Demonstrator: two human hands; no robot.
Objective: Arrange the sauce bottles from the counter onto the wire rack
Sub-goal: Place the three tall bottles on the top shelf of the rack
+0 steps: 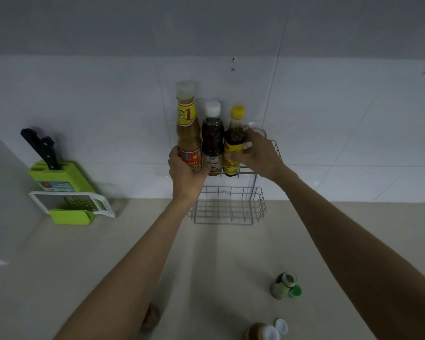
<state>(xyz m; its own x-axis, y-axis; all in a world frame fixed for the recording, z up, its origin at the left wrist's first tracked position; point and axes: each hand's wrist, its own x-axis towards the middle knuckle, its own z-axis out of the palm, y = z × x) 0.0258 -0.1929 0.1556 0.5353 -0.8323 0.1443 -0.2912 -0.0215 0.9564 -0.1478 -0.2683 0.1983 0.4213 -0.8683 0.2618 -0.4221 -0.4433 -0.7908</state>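
Note:
Three bottles stand in a row on the upper shelf of the wire rack (277, 149) against the tiled wall. My left hand (185, 171) grips the base of the tall orange sauce bottle (188, 126) at the left end. In the middle stands a dark bottle with a white cap (212, 136), untouched by my fingers. My right hand (258, 154) is wrapped around the dark bottle with the yellow cap (236, 133) at the right. The rack's lower basket (228, 207) holds nothing. On the counter stand a small jar with a green lid (285, 285) and a bottle with an open white flip cap (265, 331).
A green knife block with black-handled knives (59, 177) and a white-framed grater (71, 202) sit at the back left of the beige counter. Another small bottle (151, 317) is half hidden under my left forearm. A white wall edge juts in at the far left.

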